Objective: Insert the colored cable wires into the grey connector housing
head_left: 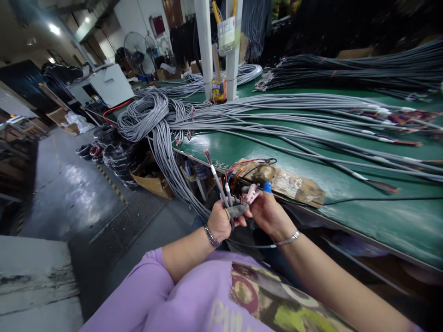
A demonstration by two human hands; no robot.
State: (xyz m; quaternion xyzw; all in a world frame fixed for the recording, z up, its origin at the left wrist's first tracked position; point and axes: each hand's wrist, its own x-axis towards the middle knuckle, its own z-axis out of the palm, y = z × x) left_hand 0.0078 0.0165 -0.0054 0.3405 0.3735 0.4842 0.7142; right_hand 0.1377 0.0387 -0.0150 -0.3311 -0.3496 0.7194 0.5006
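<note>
My left hand (220,220) is closed around a small bundle of grey cable ends (218,180) whose stripped coloured wires stick up above my fist. A grey finger cot covers one left finger. My right hand (269,213) is right beside it, fingers pinched on the wire tips (249,193), with a blue cot on one fingertip and pale cots on others. Both hands hover just off the front edge of the green table (346,203). Each wrist wears a bracelet.
Long bundles of grey cables (277,117) lie across the green table, with a large coil (145,115) hanging over its left end. A piece of brown cardboard (294,183) with red and black wires lies by my hands. White posts (205,46), a fan and boxes stand behind.
</note>
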